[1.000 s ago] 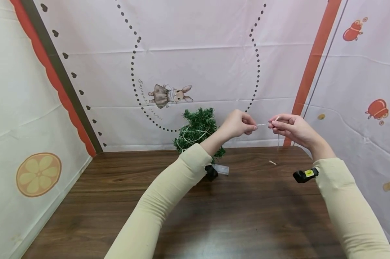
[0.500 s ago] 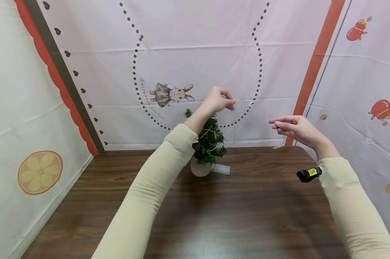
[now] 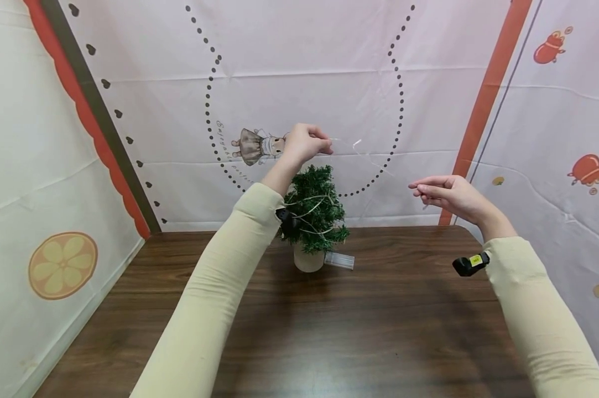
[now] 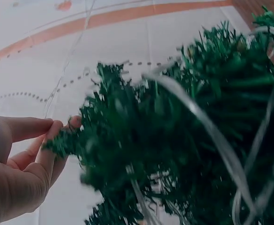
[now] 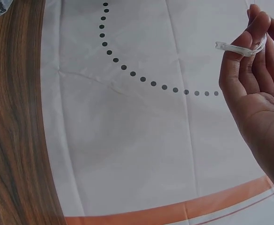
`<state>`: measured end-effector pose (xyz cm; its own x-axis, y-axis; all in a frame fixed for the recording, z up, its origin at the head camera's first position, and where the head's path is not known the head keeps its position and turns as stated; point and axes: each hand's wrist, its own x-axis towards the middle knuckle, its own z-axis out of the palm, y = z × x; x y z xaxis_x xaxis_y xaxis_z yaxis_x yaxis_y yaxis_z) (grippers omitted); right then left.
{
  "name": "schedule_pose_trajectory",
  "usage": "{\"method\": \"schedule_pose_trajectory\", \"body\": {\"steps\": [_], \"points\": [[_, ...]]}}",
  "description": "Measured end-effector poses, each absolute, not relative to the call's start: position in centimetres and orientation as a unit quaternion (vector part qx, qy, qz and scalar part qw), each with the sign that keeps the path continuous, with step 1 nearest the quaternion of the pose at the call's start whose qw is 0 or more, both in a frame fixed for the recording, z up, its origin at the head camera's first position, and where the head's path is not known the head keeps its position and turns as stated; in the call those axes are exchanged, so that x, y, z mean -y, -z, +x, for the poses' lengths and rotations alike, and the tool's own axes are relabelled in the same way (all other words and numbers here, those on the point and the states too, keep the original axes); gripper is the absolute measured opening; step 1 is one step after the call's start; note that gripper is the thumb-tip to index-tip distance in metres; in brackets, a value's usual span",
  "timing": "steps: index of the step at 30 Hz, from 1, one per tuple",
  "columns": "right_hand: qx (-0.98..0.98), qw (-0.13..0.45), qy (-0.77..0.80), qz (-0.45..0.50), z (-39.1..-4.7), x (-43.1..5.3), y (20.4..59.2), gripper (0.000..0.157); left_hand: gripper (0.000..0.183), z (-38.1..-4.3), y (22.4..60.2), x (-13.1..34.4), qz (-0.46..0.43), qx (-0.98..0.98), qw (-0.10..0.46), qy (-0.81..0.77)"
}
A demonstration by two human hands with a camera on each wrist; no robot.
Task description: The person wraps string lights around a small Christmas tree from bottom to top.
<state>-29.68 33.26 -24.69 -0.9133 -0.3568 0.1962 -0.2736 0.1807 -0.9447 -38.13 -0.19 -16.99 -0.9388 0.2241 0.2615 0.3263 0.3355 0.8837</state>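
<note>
A small green artificial Christmas tree [image 3: 313, 224] stands in a pale pot [image 3: 308, 261] near the table's back edge, a thin clear string-light cord [image 4: 197, 112] wound loosely round it. Just above the treetop, my left hand [image 3: 305, 145] pinches the cord between thumb and fingertips. From there a loose, curving stretch of the cord [image 3: 357, 145] runs through the air toward my right hand [image 3: 453, 196]. That hand, out to the right above the table, pinches the cord, and its clear end [image 5: 235, 48] sticks out past the fingers.
A flat clear plastic box [image 3: 339, 260] lies beside the pot, on its right. The dark wooden table [image 3: 339, 331] meets printed cloth [image 3: 339, 105] at the back and sides. A black wrist camera [image 3: 470, 264] sits below my right hand.
My left hand has moved left and up, from close beside the right hand to above the treetop, stretching out the cord. The right hand has stayed about where it was.
</note>
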Motion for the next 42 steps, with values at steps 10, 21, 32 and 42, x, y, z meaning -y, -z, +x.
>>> {"method": "schedule_pose_trajectory", "body": {"steps": [10, 21, 32, 42], "points": [[-0.810, 0.019, 0.557, -0.182, -30.2, -32.6, 24.5, 0.030, 0.014, -39.1, 18.5, 2.9, -0.146, 0.798, 0.070, 0.580], [-0.787, 0.013, 0.578, -0.213, -30.9, -31.2, 23.9, 0.023, 0.016, -39.7, 21.1, 5.3, -0.158, 0.793, 0.097, 0.580], [-0.752, 0.012, 0.615, -0.235, -31.5, -29.3, 23.5, 0.020, 0.017, -40.5, 23.6, 7.1, -0.170, 0.751, 0.075, 0.634], [-0.731, 0.018, 0.636, -0.245, -31.8, -28.1, 23.2, 0.018, 0.013, -41.2, 24.8, 8.3, -0.248, 0.594, 0.010, 0.765]]}}
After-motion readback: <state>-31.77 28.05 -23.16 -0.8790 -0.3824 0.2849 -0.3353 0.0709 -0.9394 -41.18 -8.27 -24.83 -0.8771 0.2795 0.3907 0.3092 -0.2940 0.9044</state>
